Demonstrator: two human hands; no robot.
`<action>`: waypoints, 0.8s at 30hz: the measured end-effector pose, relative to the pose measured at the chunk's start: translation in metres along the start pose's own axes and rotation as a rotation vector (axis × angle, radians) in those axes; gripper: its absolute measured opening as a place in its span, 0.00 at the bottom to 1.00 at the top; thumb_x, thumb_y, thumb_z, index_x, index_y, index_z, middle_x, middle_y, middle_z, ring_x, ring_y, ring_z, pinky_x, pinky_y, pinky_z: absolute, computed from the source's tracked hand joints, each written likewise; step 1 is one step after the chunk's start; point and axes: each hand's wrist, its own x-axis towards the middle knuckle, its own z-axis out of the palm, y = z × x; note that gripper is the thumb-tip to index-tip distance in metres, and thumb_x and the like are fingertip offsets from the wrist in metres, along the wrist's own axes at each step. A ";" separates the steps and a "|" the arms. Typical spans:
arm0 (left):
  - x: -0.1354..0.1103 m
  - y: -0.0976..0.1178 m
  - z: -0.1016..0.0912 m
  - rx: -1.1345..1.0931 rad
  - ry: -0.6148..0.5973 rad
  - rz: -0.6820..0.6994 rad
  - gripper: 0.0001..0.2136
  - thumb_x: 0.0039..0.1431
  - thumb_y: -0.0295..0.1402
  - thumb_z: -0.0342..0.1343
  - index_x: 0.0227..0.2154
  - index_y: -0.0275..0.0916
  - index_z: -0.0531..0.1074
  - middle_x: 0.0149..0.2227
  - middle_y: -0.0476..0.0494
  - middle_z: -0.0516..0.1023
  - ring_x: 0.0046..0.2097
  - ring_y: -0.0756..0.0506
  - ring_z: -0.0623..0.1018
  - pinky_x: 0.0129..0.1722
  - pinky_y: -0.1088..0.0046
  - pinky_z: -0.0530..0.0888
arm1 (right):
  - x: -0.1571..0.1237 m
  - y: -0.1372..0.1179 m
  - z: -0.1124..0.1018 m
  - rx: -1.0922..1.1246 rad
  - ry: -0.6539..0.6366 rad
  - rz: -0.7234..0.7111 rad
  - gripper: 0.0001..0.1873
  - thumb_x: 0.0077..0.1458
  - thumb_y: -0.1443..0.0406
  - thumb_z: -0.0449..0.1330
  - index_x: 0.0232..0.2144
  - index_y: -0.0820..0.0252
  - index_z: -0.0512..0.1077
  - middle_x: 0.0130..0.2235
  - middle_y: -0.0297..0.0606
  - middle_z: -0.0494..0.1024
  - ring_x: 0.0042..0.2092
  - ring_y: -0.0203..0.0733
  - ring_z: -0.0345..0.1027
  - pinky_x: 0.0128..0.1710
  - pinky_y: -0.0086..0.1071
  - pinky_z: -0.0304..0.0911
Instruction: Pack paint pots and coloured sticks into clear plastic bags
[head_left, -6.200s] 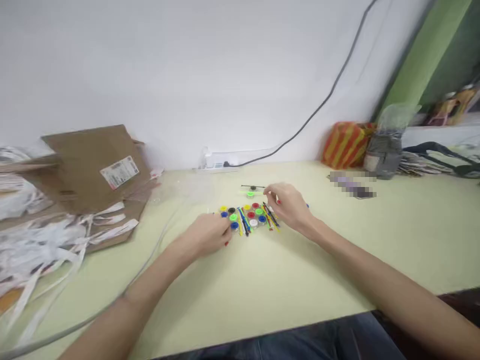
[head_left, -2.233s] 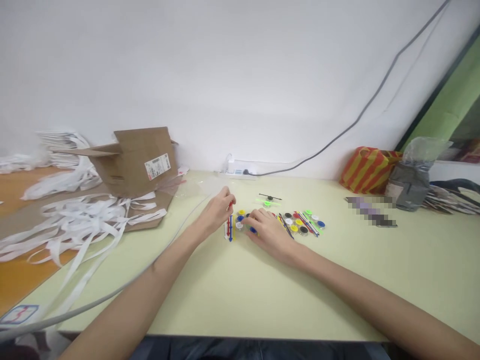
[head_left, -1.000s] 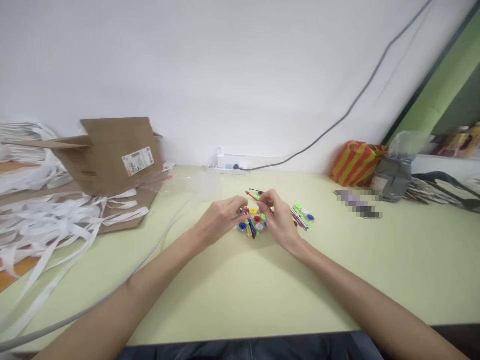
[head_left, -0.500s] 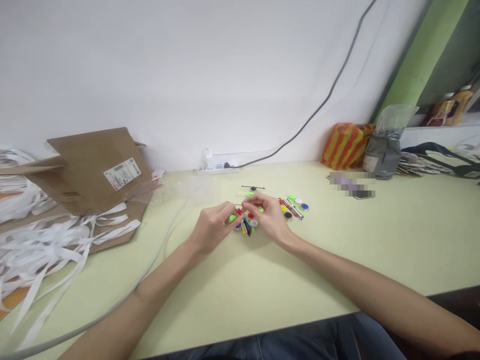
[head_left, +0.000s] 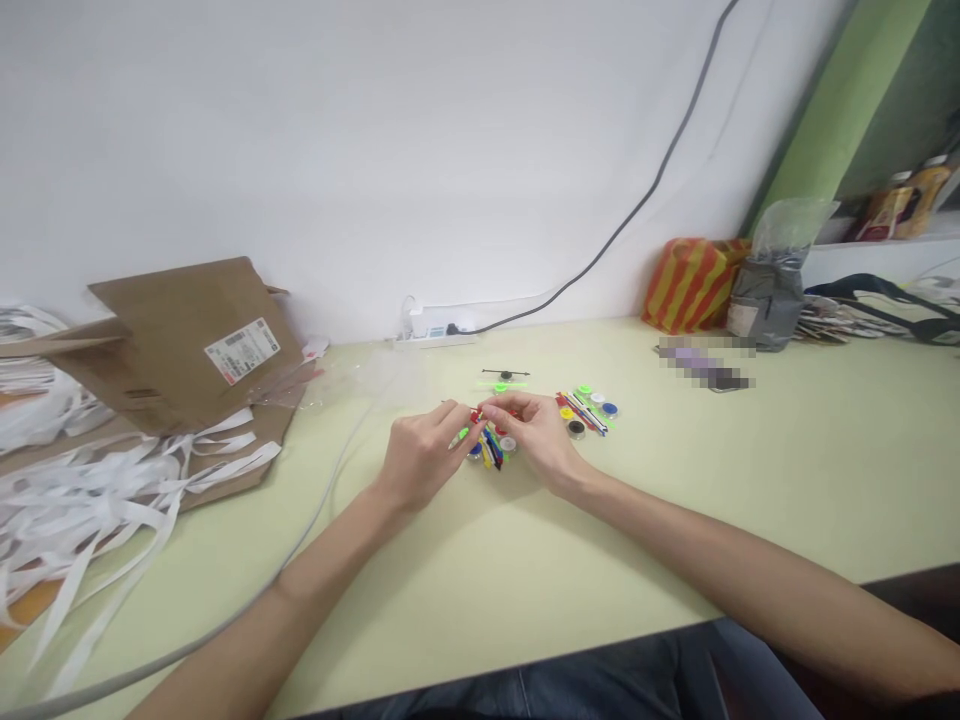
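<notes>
My left hand (head_left: 421, 452) and my right hand (head_left: 538, 436) meet over the table, both closed, with fingertips pinched on a small red plastic piece (head_left: 477, 414). Fingers cover much of that piece. Beneath them lies a pile of thin coloured sticks (head_left: 492, 450), with a blue round piece (head_left: 475, 452) and a white round piece (head_left: 508, 444) beside it. Just beyond my fingers stands a black disc with a thin black bar (head_left: 506, 376) across it. A bright green bar on a green disc (head_left: 501, 387) is closer to me.
Right of my hands lie more coloured sticks (head_left: 583, 412) and round pieces, including a black one (head_left: 576, 429). A cardboard box (head_left: 176, 340) and white strips (head_left: 97, 500) fill the left. A power strip (head_left: 435, 341), a striped bag (head_left: 690, 285) and a blurred phone (head_left: 727, 380) are farther back.
My left fingers have shifted slightly around the red piece, and the two hands' fingertips are closer together. The view has tilted a little.
</notes>
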 end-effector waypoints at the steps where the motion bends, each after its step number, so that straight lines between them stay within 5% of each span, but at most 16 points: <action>1: 0.000 0.001 0.000 0.007 0.004 -0.002 0.11 0.68 0.34 0.53 0.29 0.39 0.69 0.24 0.53 0.73 0.21 0.54 0.68 0.22 0.77 0.60 | 0.000 0.000 0.000 0.009 0.003 -0.001 0.16 0.48 0.54 0.70 0.32 0.61 0.81 0.35 0.40 0.82 0.34 0.38 0.71 0.36 0.33 0.65; 5: -0.002 0.004 0.002 -0.028 0.023 -0.055 0.09 0.68 0.34 0.53 0.31 0.39 0.71 0.28 0.50 0.78 0.22 0.54 0.71 0.23 0.77 0.63 | 0.000 0.001 0.000 0.028 -0.007 -0.008 0.17 0.47 0.52 0.71 0.32 0.59 0.81 0.36 0.41 0.82 0.38 0.42 0.73 0.40 0.35 0.68; 12: -0.002 0.007 0.001 -0.084 0.081 -0.115 0.08 0.67 0.35 0.55 0.32 0.39 0.72 0.27 0.52 0.78 0.22 0.55 0.70 0.23 0.77 0.64 | -0.001 -0.005 -0.001 0.005 -0.059 -0.085 0.21 0.48 0.47 0.69 0.27 0.59 0.79 0.25 0.36 0.75 0.28 0.37 0.66 0.30 0.33 0.65; 24: 0.001 0.007 -0.007 -0.127 0.120 0.051 0.09 0.66 0.27 0.55 0.29 0.40 0.66 0.26 0.53 0.72 0.24 0.54 0.70 0.24 0.78 0.65 | -0.005 -0.011 -0.001 0.054 -0.215 -0.076 0.23 0.53 0.45 0.65 0.27 0.61 0.75 0.23 0.33 0.73 0.22 0.34 0.64 0.23 0.31 0.62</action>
